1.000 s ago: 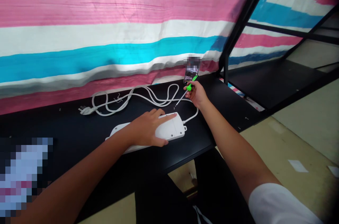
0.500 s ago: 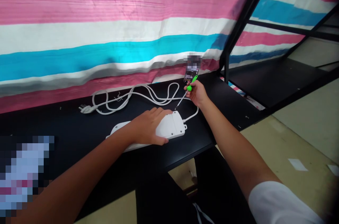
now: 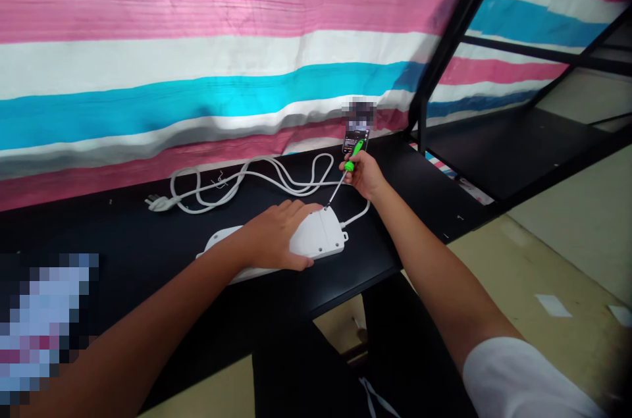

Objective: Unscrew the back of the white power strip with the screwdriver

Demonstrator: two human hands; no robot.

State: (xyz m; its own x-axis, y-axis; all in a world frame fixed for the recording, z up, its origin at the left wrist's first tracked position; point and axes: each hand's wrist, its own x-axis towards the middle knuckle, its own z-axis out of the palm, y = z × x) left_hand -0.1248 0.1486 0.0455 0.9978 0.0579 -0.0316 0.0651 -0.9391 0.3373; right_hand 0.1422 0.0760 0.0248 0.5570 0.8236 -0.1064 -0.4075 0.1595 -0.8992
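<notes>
A white power strip [image 3: 318, 241] lies face down on the black table [image 3: 123, 240]. My left hand [image 3: 274, 237] rests flat on top of it, pressing it down. My right hand [image 3: 364, 174] grips a green-handled screwdriver [image 3: 351, 160], whose thin metal shaft slants down to the left. Its tip touches the strip's far corner, just beyond my left fingertips. The strip's white cord [image 3: 247, 184] loops across the table behind it and ends in a plug [image 3: 157, 204] at the left.
A phone [image 3: 355, 135] leans upright against the pink, white and blue striped cloth [image 3: 197, 56] behind my right hand. A black metal frame post [image 3: 447, 43] rises at the right, with a lower black shelf [image 3: 494, 148] beyond it. Beige floor shows below the table's edge.
My right hand has lowered the screwdriver, bringing its tip from above the table down onto the strip's far corner. My left hand has stayed on the strip.
</notes>
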